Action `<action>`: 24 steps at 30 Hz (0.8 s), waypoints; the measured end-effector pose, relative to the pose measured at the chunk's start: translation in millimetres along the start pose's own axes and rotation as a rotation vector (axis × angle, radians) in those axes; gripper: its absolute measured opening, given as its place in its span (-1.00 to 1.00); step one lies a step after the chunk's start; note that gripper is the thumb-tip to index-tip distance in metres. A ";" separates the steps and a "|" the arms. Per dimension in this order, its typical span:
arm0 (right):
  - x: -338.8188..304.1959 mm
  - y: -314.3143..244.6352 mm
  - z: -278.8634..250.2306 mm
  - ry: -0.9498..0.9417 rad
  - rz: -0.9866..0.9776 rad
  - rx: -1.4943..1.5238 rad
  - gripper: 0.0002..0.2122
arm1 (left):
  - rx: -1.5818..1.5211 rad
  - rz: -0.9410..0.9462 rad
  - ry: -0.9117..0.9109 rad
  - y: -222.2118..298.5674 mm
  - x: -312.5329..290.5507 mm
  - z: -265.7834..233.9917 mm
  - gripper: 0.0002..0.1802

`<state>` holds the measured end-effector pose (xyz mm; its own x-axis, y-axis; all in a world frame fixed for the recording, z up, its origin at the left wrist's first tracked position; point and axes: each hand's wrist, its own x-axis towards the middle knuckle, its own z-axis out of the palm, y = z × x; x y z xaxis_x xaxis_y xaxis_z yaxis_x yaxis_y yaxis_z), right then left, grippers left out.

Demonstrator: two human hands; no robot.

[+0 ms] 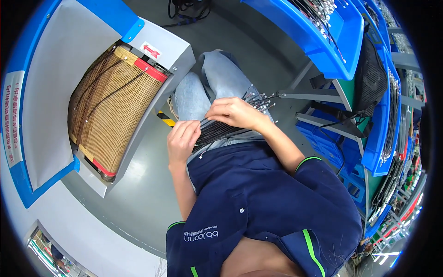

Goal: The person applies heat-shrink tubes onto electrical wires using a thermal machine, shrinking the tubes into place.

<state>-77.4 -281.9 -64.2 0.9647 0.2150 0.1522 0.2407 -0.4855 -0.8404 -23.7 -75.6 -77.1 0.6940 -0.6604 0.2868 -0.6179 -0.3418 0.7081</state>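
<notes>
My left hand [182,142] and my right hand [234,113] meet over my lap, fingers pinched together. A short dark stretch of black cable [203,120] shows between their fingertips; most of it is hidden by the fingers. Across my thighs, under both hands, lies a bundle of thin black cables [220,132]. Its small pale connector ends [260,101] fan out beyond my right wrist. One loose cable end [200,156] sticks out below my left hand.
To the left, a machine's brown mesh conveyor belt [122,101] carries several black cables. Blue bins [318,51] with cables stand on a rack at the right. A black mesh bag [372,76] hangs there. Coiled dark cable [187,11] lies on the floor ahead.
</notes>
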 end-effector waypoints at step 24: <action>-7.2 10.2 7.0 -0.029 0.114 -0.038 -0.89 | -0.049 -0.032 0.117 -10.6 -9.6 20.7 -0.78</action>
<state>-82.6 -282.5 -77.4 0.9826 0.1809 0.0416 0.1345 -0.5396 -0.8311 -31.5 -79.5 -100.8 0.7529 -0.5665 0.3350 -0.5782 -0.3262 0.7478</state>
